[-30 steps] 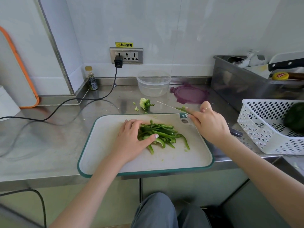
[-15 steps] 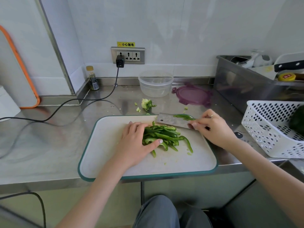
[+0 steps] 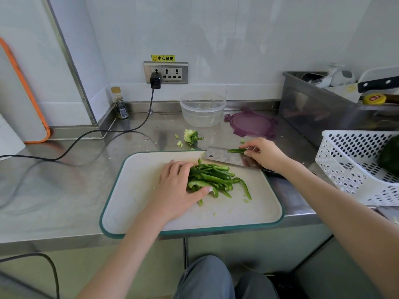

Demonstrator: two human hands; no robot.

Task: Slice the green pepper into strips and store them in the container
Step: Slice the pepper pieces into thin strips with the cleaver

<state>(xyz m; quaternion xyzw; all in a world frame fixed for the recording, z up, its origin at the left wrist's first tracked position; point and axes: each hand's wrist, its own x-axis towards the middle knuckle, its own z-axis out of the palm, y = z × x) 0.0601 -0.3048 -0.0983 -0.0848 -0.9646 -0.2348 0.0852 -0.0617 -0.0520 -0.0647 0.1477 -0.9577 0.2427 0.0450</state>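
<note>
Right grip (image 3: 264,155) on cleaver (image 3: 224,157)

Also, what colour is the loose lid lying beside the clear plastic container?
Translucent purple round lid, clearest in the head view.

bare steel counter (image 3: 54,190) lay open left of the board (image 3: 133,203); basket (image 3: 356,169) and tub (image 3: 313,108) crowded the right.

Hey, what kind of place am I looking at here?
Most likely a commercial or shared kitchen prep area. A stainless steel counter holds a cutting board with green pepper strips beside a cleaver, and a metal bin of utensils stands near the white-tiled wall.
</note>
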